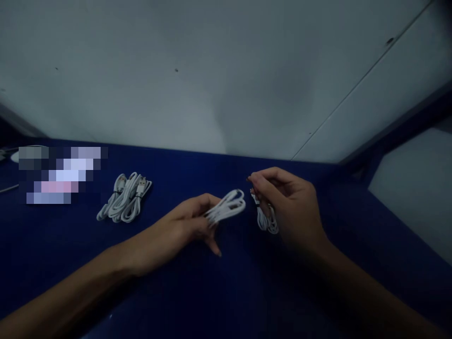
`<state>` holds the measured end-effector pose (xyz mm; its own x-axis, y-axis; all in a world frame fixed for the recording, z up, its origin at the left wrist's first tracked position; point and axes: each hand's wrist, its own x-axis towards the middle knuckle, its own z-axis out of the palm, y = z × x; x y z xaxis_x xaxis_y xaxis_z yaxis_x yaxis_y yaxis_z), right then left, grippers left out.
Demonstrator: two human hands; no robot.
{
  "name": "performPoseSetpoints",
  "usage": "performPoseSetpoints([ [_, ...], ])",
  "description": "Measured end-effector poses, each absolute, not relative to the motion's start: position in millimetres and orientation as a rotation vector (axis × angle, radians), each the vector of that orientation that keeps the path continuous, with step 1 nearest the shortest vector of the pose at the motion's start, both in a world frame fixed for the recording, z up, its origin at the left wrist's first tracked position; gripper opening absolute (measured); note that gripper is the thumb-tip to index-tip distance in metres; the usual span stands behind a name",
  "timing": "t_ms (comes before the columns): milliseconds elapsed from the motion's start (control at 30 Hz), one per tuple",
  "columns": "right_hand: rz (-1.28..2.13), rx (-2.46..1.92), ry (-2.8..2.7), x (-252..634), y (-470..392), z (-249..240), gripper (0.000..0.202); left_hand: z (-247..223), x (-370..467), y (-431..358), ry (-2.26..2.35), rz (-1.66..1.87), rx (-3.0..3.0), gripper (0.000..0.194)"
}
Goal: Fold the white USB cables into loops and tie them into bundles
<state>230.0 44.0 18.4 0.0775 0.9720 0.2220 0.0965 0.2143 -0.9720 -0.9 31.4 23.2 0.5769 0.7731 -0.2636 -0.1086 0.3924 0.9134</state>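
My left hand (192, 219) grips a looped white cable (231, 205) between thumb and fingers, its loops pointing right. One finger of this hand sticks out below. My right hand (289, 197) is closed in a pinch, with a tiny dark thing at its fingertips that is too small to name. Just under those fingers is another coiled white cable (262, 220) with a dark tie around it, partly hidden by the hand. I cannot tell if the right hand touches that coil.
A pile of coiled white USB cables (125, 197), bound with dark ties, lies on the blue table (169, 174) to the left. Farther left, a blurred-out patch (67, 174) covers something beside a white cord (9, 189). A pale wall (158, 94) rises behind the table.
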Motion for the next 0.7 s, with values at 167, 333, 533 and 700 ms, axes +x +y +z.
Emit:
performPoseSetpoints([
  [167, 0.545, -1.169, -1.569, 222.5, 32.5, 19.5, 0.013, 27.8, 0.5, 35.1, 0.806, 0.89, 0.866, 0.004],
  [333, 0.456, -1.09, -1.75, 219.5, 28.9, 16.1, 0.012, 27.1, -0.2, 36.1, 1.023, 0.987, 1.013, 0.027],
  [533, 0.303, -0.997, -1.941, 219.8, 30.9, 15.1, 0.016, 22.9, 2.1, 40.6, 1.131, 0.968, 1.109, 0.029],
  [700, 0.372, -1.014, -2.052, 220.9, 31.5, 13.1, 0.014, 26.4, 1.8, 39.9, 1.124, 0.951, 1.138, 0.024],
])
